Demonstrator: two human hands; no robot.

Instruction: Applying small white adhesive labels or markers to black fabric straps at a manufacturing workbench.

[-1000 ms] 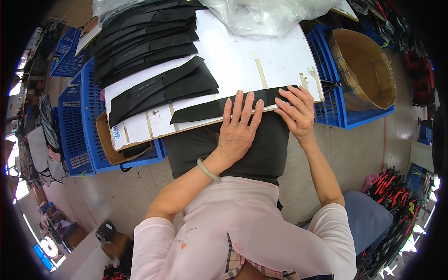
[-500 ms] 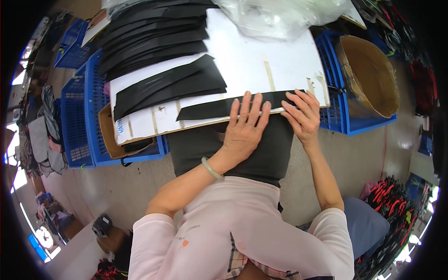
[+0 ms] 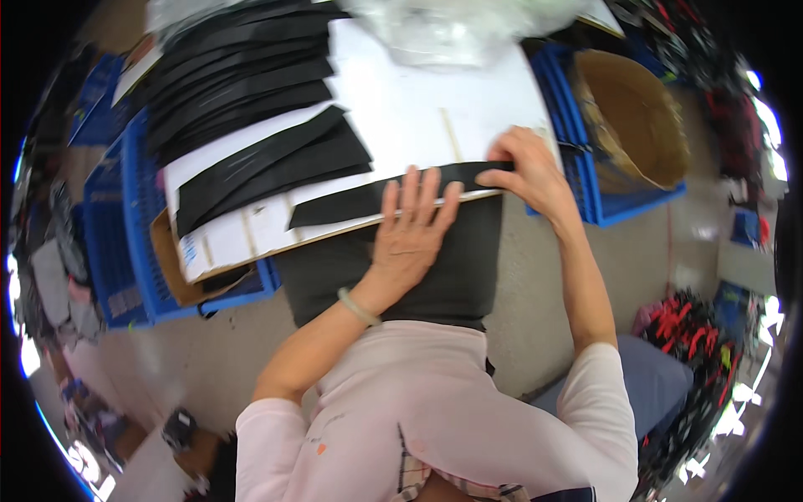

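one long black strip (image 3: 368, 197) along the near edge of the white board (image 3: 418, 109), tapering toward the left. two hands on it: left hand (image 3: 407, 237) flat, palm down, fingers spread and pressing the strip's middle, nothing gripped; right hand (image 3: 525, 172) on the strip's right end, fingers curled over it, thumb hidden, so cannot tell whether pinched or only pressed. two wider black pieces (image 3: 268, 163) overlapping just beyond, a fanned stack (image 3: 234, 79) of more farther back, too overlapped to count. one brown paper-lined blue crate (image 3: 627, 117) at right.

Site: small garment/footwear workshop | Evidence: stacked black cut strips (image 3: 242, 92), blue plastic crates (image 3: 138, 234), white work board (image 3: 418, 109), material heaps on floor (image 3: 686, 326)
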